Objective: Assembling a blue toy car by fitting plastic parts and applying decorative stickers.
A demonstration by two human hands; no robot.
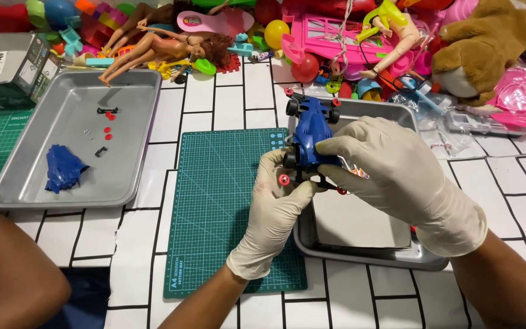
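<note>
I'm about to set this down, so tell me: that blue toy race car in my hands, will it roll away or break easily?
The blue toy car looks like light moulded plastic, so probably stiff and easy to lift. Its black wheels with red hubs suggest it may roll on the flat cutting mat. Thin parts near the wheels look fragile; both gloved hands, left hand and right hand, grip it.

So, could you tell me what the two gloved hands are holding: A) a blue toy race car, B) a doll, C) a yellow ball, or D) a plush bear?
A: the left hand and right hand both grip the blue toy race car over the green cutting mat.
</note>
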